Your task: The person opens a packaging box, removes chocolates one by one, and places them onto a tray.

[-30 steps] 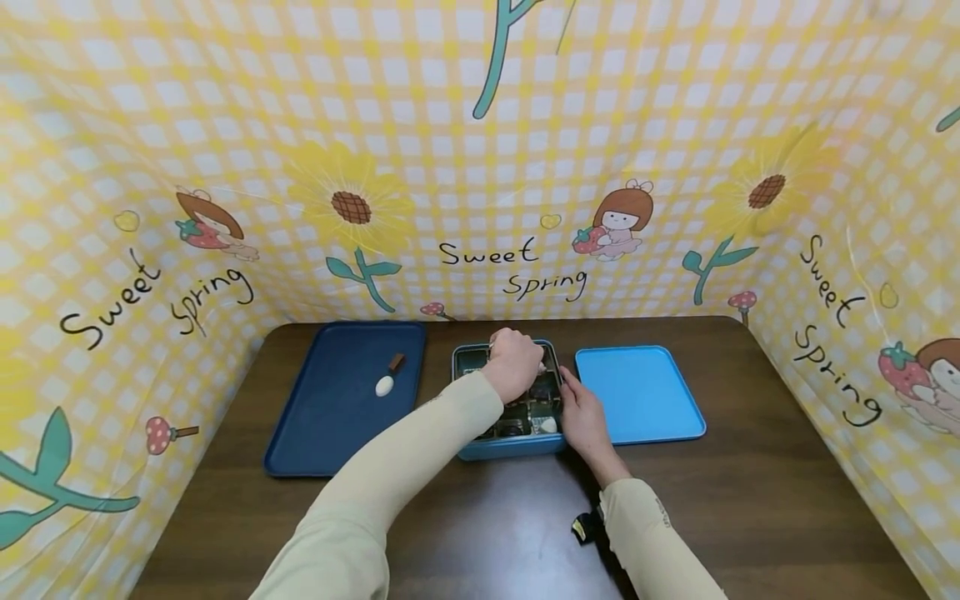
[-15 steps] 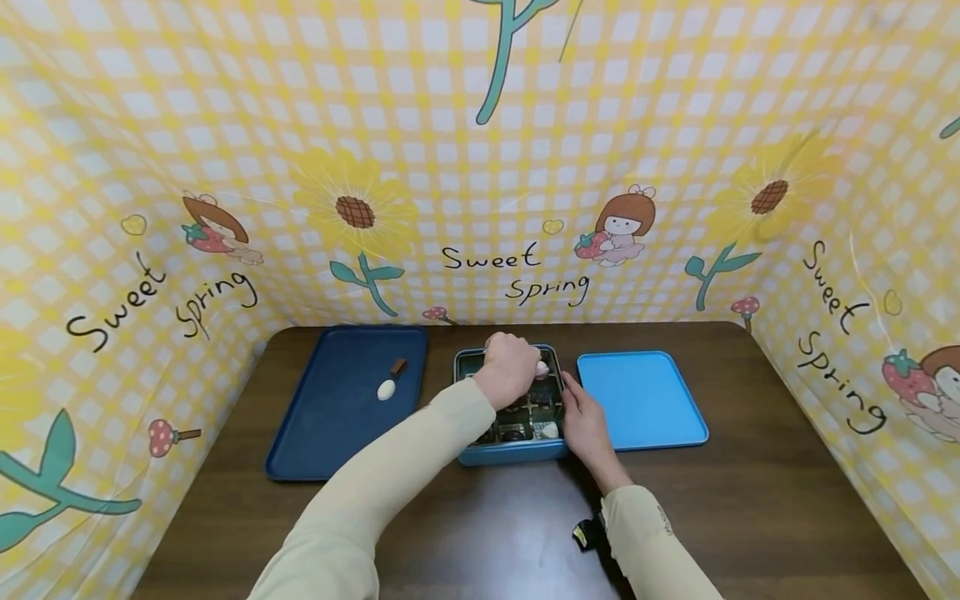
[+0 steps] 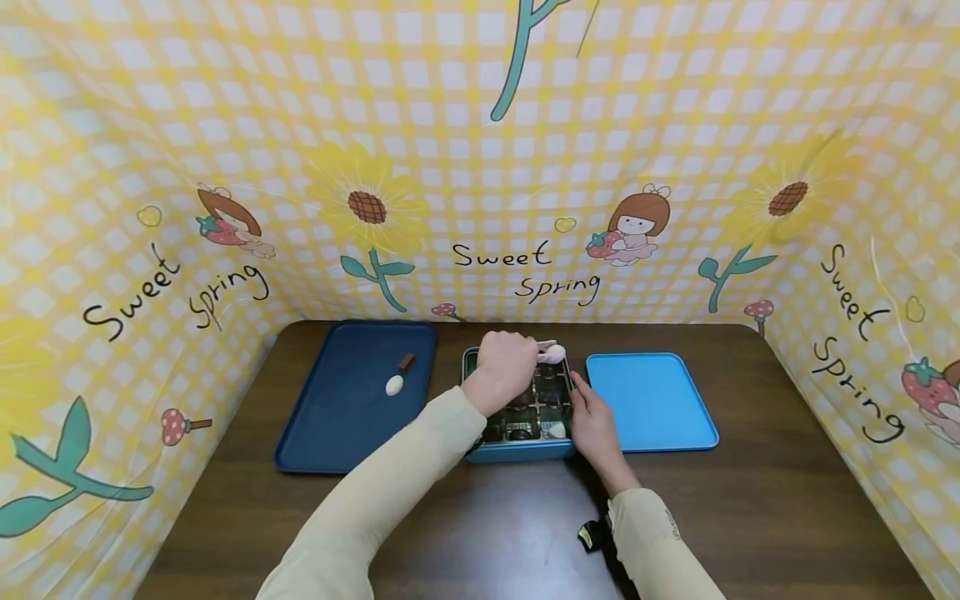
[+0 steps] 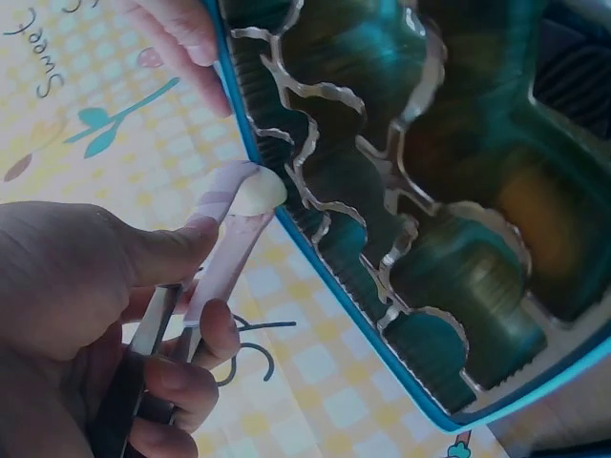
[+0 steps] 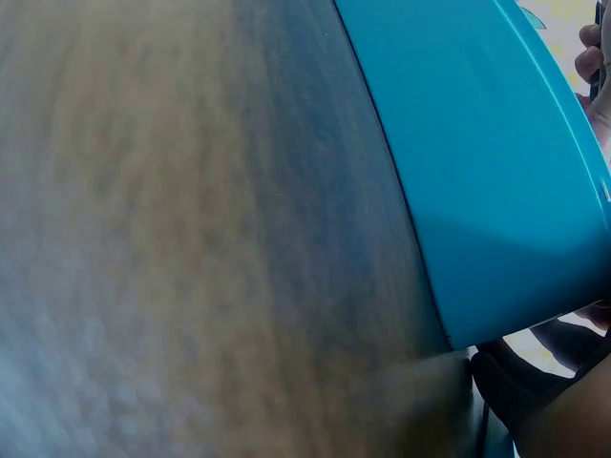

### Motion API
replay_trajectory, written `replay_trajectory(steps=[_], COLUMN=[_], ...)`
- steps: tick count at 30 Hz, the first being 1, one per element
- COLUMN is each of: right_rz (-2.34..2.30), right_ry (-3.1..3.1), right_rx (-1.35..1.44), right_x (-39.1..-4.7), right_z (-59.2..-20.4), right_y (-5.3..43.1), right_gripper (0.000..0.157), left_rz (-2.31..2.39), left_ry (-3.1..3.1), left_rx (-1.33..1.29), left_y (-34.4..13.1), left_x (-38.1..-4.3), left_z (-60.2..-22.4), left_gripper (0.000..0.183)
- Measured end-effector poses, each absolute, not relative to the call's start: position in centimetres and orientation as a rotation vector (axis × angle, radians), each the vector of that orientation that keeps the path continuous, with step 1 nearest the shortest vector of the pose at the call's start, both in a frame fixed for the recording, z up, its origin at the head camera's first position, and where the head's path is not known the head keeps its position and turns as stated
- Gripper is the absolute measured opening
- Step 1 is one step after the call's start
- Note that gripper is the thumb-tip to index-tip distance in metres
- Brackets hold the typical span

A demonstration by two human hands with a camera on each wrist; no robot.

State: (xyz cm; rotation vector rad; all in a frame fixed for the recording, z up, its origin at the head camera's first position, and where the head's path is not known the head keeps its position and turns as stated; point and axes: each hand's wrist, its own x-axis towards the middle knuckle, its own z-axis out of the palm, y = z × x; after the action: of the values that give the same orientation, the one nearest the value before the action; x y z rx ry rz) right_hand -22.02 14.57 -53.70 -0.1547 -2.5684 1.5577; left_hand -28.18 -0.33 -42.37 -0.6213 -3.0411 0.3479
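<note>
My left hand (image 3: 504, 367) grips a pair of tongs (image 4: 221, 277) with lilac tips. Between those tips a smooth white oval piece, like an egg-shaped candy (image 4: 259, 193), is pinched at the rim of a teal-blue box (image 3: 521, 452). The box holds a tray with shaped compartments; a dark round piece (image 3: 520, 434) and a white piece (image 3: 557, 430) lie in its front row. Part of the compartments is hidden behind my left hand. Against the box's right side, my right hand (image 3: 597, 422) rests with its fingers fairly straight along the wall.
Left of the box lies a dark blue tray (image 3: 322, 425) bearing a white oval piece (image 3: 394, 385) and a brown block (image 3: 406, 362). A light blue tray (image 3: 651, 402) is on the right. A small black object (image 3: 591, 536) sits by the right sleeve.
The left hand has shifted slightly left relative to the box, and the tong tips with the white piece now show at the box's far right corner. The right hand stays at the box's side.
</note>
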Motion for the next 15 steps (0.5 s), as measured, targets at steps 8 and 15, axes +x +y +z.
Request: replay_trajectory(steps=[8, 15], right_rz=[1.561, 1.562], right_ry=[-2.566, -2.558], right_rx=[-0.152, -0.134], right_x=[-22.1, -21.9], right_z=[-53.7, -53.8], right_y=[14.6, 14.7], right_gripper=[0.044, 0.044], left_rz=[0.263, 0.188], left_ry=[-2.992, -2.940], left_rx=[-0.586, -0.477], left_y=[-1.0, -3.0], left_x=[-27.3, -26.6], left_z=[-41.3, -40.4], left_gripper=[0.036, 0.041])
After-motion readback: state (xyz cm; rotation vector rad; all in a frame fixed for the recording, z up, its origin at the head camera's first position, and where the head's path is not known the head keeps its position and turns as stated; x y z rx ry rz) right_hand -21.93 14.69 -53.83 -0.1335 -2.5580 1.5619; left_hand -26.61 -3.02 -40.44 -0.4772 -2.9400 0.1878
